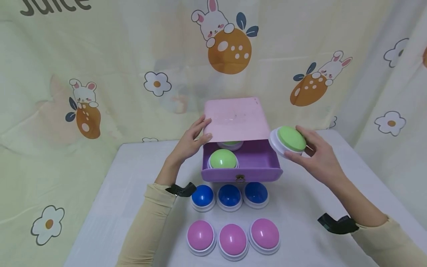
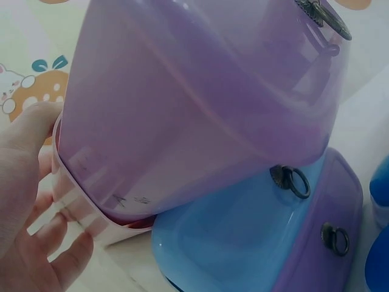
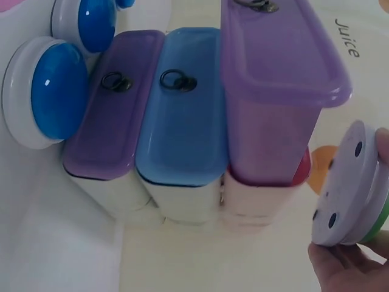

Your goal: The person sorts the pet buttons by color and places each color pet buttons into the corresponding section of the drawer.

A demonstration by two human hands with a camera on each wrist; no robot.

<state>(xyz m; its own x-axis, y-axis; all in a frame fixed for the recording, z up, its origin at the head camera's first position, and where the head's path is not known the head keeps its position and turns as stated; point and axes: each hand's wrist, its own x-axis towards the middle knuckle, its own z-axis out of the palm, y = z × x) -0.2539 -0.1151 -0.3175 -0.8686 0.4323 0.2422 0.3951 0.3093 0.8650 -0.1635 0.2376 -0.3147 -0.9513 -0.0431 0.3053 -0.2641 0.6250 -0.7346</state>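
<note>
My right hand (image 1: 320, 157) grips a round button (image 1: 291, 139) with a green top and white base, right of the drawer cabinet (image 1: 237, 120). In the right wrist view its white underside, with small dark spots, is turned toward the camera. My left hand (image 1: 191, 141) rests against the cabinet's left side, fingers at the edge of the pink top. The cabinet's upper purple drawer (image 1: 241, 175) is pulled out. Inside it on the left sits one green button (image 1: 223, 158), with another green button (image 1: 231, 146) behind, partly hidden under the top.
Three blue buttons (image 1: 229, 195) stand in a row before the cabinet, and three pink buttons (image 1: 233, 239) in a row nearer. Below the pulled-out drawer are a blue drawer (image 3: 182, 109) and a lower purple drawer (image 3: 115, 109), both closed. A printed curtain (image 1: 126, 92) hangs behind the white table (image 1: 106, 207).
</note>
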